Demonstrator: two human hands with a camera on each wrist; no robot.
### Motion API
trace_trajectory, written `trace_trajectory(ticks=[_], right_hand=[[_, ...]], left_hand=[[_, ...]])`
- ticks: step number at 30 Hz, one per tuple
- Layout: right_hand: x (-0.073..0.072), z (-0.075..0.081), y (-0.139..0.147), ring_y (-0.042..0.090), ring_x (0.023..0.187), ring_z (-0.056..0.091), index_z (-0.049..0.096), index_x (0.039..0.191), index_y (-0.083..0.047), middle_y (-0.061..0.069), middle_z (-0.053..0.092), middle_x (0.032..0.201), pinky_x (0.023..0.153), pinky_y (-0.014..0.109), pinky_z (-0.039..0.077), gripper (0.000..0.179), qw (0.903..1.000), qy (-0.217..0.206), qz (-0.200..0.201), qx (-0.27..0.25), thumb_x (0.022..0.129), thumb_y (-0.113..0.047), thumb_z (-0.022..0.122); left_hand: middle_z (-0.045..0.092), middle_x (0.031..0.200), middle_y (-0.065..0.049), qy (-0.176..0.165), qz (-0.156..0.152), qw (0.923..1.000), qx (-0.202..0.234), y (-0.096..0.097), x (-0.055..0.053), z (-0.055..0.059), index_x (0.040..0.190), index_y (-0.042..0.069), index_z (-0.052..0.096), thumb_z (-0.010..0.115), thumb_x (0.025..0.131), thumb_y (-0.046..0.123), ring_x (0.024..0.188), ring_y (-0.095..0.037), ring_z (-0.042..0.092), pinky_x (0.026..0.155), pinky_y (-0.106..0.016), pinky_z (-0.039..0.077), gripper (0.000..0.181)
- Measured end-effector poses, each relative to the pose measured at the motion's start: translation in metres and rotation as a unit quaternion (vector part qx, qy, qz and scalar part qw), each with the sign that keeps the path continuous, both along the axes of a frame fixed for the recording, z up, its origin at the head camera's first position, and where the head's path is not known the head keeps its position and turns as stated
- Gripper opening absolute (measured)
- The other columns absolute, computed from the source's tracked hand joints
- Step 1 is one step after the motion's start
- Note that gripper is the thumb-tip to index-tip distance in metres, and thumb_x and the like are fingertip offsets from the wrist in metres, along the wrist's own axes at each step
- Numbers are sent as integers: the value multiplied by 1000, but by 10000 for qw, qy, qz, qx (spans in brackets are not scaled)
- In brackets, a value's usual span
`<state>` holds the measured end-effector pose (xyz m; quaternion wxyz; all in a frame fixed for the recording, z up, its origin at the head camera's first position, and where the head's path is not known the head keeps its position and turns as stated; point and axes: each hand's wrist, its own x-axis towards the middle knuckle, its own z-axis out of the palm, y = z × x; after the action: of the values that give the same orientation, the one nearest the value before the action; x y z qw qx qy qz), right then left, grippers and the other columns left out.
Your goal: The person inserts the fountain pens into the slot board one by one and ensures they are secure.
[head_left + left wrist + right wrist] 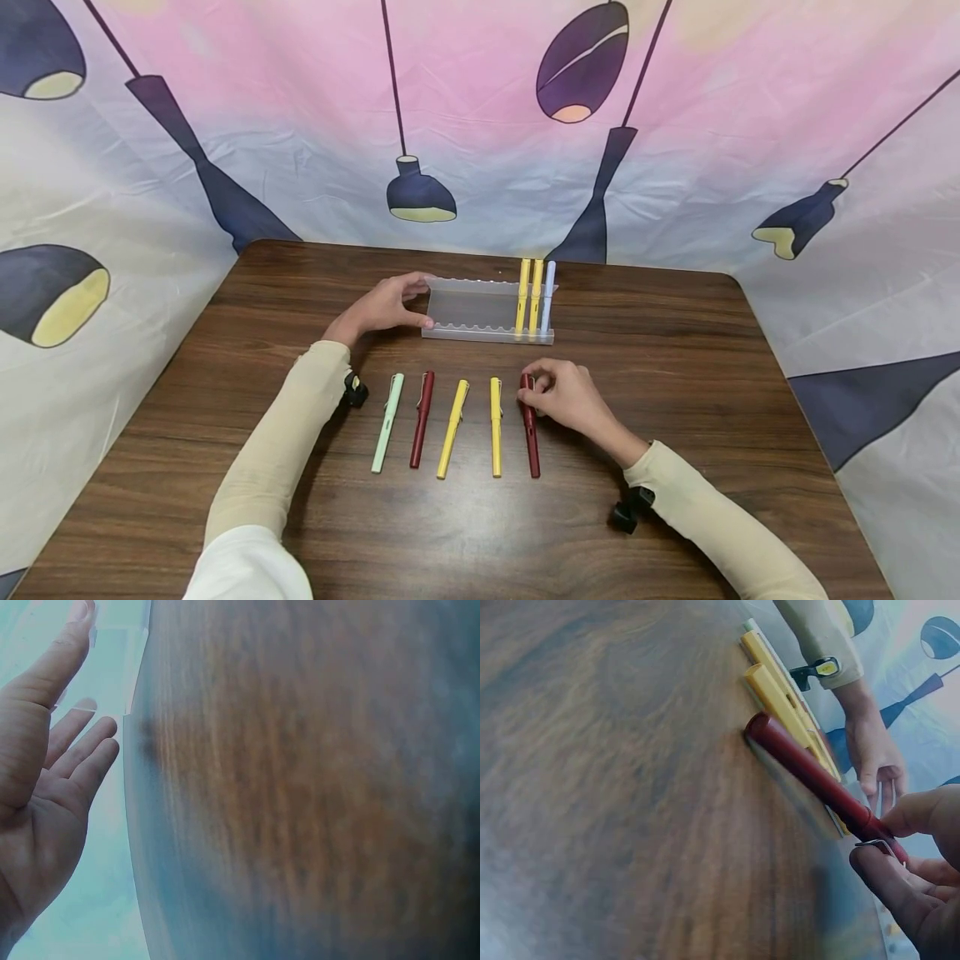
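Note:
My left hand holds the left end of a clear plastic pen rack, thumb at its front corner and fingers toward the back edge. In the left wrist view the outer fingers extend beside the clear plastic. Two yellow pens and a pale blue pen stand in the rack's right-hand notches. My right hand pinches a dark red pen by its capped end, near the wire clip. The right wrist view shows thumb and fingers on either side of that cap, with the barrel pointing away.
Left of the held pen lie a yellow pen, a second yellow pen, another dark red pen and a light green pen, roughly side by side. The wooden table meets a printed cloth backdrop behind.

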<state>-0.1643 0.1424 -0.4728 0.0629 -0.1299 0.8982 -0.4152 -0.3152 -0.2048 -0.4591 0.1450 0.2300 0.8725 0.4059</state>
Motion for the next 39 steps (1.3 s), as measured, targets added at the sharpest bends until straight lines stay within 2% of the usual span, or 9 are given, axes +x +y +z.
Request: trace_trajectory(ticks=[6,10,17,20,23,30,39], right_hand=[[-1,9,1,9,55,65,74,112,-6,-6,69,69,49,24,52,28,9996,131,-101,-209,86,-14,82],[-1,21,3,9,56,66,74,113,-5,-5,69,70,50,25,53,29,9992,273,-132,-250,87,-15,81],[-4,46,5,8,57,65,75,117,-6,-4,70,73,47,25,51,33,9967,793,-159,-117,87,-18,81],[-7,55,5,7,58,67,75,118,-6,-3,71,74,46,26,53,34,9951,964,-157,-181,87,-18,81],[-10,62,4,6,61,69,75,118,-8,-3,72,76,51,26,57,33,9926,1171,-219,-225,87,-18,81],[-17,72,3,11,67,71,75,117,-10,-1,72,79,61,28,61,32,9871,1443,-550,-411,87,-20,82],[-25,79,1,13,68,72,76,118,-12,1,73,80,61,25,60,33,9790,1782,-748,-651,86,-18,83]], left_hand=[[46,155,-21,27,-6,10000,10,0,0,0,154,7,41,89,81,29,144,-35,45,119,-50,40,90],[46,155,-21,22,-9,10000,11,0,0,0,154,6,41,89,81,29,144,-35,45,118,-49,41,90],[44,156,-22,-13,-47,10000,-19,0,0,1,155,6,40,89,82,29,145,-36,43,119,-50,40,91],[44,156,-21,-11,-47,10000,12,0,0,1,155,7,40,89,82,29,145,-36,44,119,-50,40,90],[45,155,-21,0,-36,10000,61,1,0,0,154,8,42,89,82,29,144,-36,44,119,-50,40,89],[45,155,-22,-7,-67,10000,52,0,1,0,154,8,41,89,82,30,144,-36,44,119,-51,39,90],[47,154,-22,62,-51,10000,55,0,-1,0,153,6,43,89,82,28,143,-37,45,118,-51,40,88]])
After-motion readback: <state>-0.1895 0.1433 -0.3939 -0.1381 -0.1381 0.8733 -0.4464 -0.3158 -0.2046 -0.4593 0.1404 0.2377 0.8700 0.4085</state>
